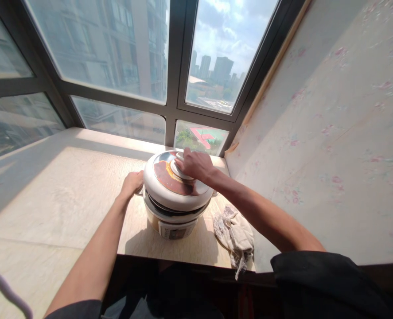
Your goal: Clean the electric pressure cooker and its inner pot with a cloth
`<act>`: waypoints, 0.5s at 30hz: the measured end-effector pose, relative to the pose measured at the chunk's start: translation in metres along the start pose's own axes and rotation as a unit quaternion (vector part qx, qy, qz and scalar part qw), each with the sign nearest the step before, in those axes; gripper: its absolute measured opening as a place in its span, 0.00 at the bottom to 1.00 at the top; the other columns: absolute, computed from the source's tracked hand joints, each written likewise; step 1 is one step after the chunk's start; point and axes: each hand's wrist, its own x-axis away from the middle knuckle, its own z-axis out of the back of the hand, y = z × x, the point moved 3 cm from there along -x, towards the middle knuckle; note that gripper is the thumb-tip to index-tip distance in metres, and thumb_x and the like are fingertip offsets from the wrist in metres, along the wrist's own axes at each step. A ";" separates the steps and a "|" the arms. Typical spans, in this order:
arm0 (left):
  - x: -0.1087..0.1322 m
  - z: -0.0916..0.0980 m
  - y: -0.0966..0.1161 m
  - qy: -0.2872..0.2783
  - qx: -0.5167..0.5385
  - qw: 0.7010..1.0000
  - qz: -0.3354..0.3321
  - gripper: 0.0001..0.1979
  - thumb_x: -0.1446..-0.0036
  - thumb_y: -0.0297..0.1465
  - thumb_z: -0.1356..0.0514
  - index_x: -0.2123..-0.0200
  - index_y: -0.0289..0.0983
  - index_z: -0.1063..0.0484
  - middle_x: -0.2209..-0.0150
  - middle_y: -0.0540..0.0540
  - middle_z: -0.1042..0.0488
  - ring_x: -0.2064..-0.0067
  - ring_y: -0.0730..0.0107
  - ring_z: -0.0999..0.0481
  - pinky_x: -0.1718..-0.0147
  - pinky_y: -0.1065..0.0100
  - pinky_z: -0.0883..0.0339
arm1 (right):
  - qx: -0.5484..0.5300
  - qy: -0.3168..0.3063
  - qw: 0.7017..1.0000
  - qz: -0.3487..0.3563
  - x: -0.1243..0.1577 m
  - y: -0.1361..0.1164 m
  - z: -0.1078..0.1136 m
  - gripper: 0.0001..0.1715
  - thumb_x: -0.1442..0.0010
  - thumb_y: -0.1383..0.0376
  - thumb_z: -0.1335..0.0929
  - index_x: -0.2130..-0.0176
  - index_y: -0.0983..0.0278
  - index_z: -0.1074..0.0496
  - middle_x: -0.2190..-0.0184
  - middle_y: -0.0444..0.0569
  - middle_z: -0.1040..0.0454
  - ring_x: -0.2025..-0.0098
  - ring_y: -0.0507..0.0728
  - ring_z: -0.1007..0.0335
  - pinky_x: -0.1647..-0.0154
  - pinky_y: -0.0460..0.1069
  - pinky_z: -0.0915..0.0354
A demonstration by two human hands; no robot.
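Note:
A round electric pressure cooker [178, 226] with a control panel on its front stands on the window sill. Its white-rimmed lid [169, 195], brown and glossy on top, sits on the body with a dark gap showing under the rim. My right hand [194, 165] is closed around the knob [179, 167] in the middle of the lid. At the cooker's left side, my left hand [132, 182] grips the side handle [139, 192], its fingers partly hidden behind the pot.
A crumpled, dirty cloth [234, 232] lies right of the cooker, hanging over the sill's [50, 199] front edge. Dark-framed windows [174, 57] rise behind, and a flower-papered wall [332, 133] closes the right side. A pale cord [8, 290] curves in at lower left.

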 end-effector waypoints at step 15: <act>0.006 0.003 0.005 0.006 -0.017 1.000 0.006 0.21 0.46 0.44 0.54 0.81 0.38 0.32 0.77 0.35 0.27 0.71 0.54 0.26 0.70 0.62 0.36 | -0.015 0.057 0.992 -0.112 -0.066 0.116 0.050 0.38 0.29 0.42 0.45 0.43 0.69 0.31 0.46 0.70 0.24 0.44 0.73 0.25 0.46 0.60 0.31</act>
